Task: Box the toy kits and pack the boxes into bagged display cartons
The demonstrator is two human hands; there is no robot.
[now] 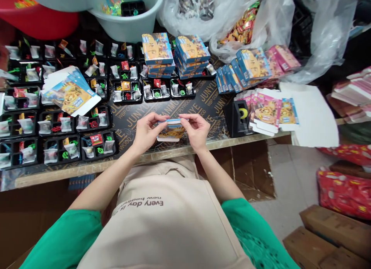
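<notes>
Between my two hands is a small printed cardboard box (171, 132), blue and yellow, held near the table's front edge. My left hand (149, 131) pinches its upper left edge between thumb and fingers. On the other side, my right hand (196, 130) grips the upper right edge the same way. A pale flap shows at the box's lower end. Black compartment trays (97, 145) with wrapped sweets and small plastic toys lie to my left. Flat printed cartons (75, 95) rest on top of some of them.
Finished-looking blue boxes (158, 48) are stacked behind my hands, with another stack (193, 48) beside them. A black tape dispenser (238, 116) and pink cartons (265, 110) sit to the right. Tubs (127, 27) and plastic bags (185, 23) line the back.
</notes>
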